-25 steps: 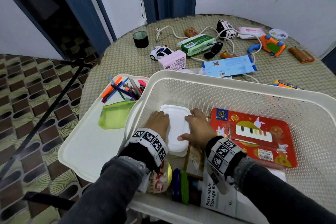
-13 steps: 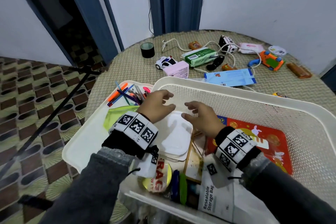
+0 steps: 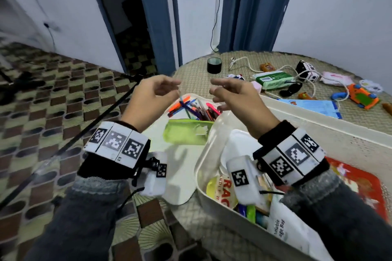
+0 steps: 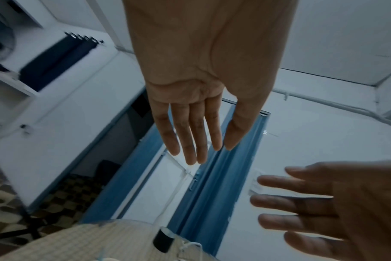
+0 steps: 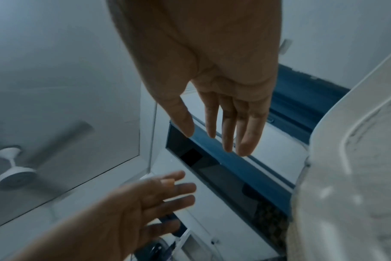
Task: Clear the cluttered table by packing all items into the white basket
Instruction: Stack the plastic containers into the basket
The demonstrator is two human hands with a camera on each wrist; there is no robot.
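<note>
Both hands are raised in the air above the near-left corner of the white basket (image 3: 301, 131), and nothing is held in either. The left hand (image 3: 151, 96) is seen with its fingers loosely spread and slightly bent; the right hand (image 3: 235, 96) is likewise relaxed and empty, as is confirmed from both wrist views, where straight fingers are shown against the wall and door frame.

The basket is set on the near part of the surface (image 3: 197, 74) and is already partly filled: one red toy card (image 3: 360, 184), one white flat lid (image 3: 239, 144), one storage-bag packet (image 3: 284, 233) and a few smaller packets that cannot be told apart are counted inside.

Just beside the basket, on its left, one white tray (image 3: 180, 167) is seen, carrying one green pouch (image 3: 186, 134) and a heap of pens (image 3: 195, 108) too tangled to be counted.

Further off on the surface are counted one black tape roll (image 3: 214, 65), one green tissue pack (image 3: 274, 79), one white cable (image 3: 250, 65), one orange toy (image 3: 363, 97), one blue packet (image 3: 314, 106) and one pink pouch (image 3: 336, 78).

Trouble is most likely to be caused by the cable, which is looped around several things and could drag them off the edge when it is lifted. The pens could be scattered if the tray is tipped, since it overhangs the surface's edge.
</note>
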